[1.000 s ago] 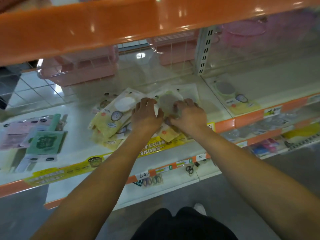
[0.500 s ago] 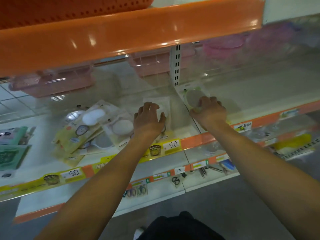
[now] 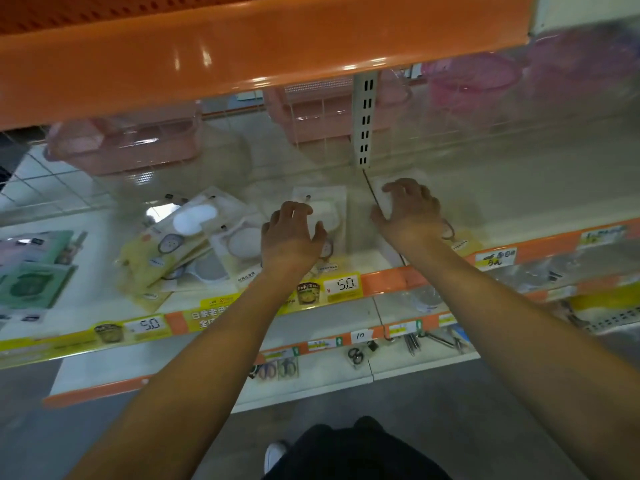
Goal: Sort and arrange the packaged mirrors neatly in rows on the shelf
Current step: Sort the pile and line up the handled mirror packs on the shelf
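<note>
Two mirror packs are set straight so far, as far as this view shows, and the greater part of the stock is unsorted. The left hand (image 3: 292,233) rests on one mirror pack (image 3: 329,216) lying square to the shelf (image 3: 433,271) edge, just left of the thin divider line; its fingers are bent over the pack's top, pressing or nudging it, and I cannot tell whether the grip is closed on it or only lying on top. The right hand (image 3: 408,209) is spread over a second pack (image 3: 389,188) just right of that line, fingers curled lightly over its far end; only a pale corner and a bit of its printed card near the wrist show, so again whether it grasps or simply presses is unclear.

To the left, near the first pack, a loose heap of mirror packs (image 3: 180,244) lies overlapping and slanted at different angles, some yellow-carded, some clear with round mirrors showing. That heap is the bulk of the job. Farther left sit green packets (image 3: 34,282), which look like different goods.

The shelf to the right of the right hand is bare, so the row has room to grow that way. My judgement: the task is in its early part, with a row just started and the heap yet to be pulled apart, squared up and laid out alongside.
</note>
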Demonstrator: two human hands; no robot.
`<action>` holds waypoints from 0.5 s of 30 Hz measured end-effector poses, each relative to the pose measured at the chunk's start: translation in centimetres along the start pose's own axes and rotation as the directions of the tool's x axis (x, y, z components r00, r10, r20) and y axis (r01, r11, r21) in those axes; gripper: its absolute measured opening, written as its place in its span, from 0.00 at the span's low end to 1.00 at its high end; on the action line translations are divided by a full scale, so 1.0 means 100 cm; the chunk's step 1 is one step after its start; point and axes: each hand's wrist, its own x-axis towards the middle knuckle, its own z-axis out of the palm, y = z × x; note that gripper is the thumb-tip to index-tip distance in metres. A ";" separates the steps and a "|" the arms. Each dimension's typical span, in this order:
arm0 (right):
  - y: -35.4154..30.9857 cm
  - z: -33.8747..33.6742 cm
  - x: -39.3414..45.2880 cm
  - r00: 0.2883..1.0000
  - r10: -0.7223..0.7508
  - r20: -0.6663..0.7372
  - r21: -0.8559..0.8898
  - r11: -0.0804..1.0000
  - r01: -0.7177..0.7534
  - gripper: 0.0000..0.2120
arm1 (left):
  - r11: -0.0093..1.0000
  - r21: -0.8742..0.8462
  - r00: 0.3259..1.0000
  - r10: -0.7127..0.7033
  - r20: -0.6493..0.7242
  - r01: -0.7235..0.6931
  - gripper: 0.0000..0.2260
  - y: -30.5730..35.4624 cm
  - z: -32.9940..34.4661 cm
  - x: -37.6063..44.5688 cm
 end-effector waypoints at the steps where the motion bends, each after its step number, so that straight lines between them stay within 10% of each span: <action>1: -0.014 0.002 -0.002 0.999 -0.036 0.000 0.047 0.998 0.035 0.23 | 1.000 0.008 1.000 -0.006 -0.015 0.007 0.14 -0.007 -0.004 -0.001; 15: -0.155 0.062 -0.043 0.953 -0.199 0.227 0.128 0.977 0.174 0.25 | 0.983 0.035 0.979 -0.173 -0.109 0.178 0.16 -0.125 -0.056 -0.037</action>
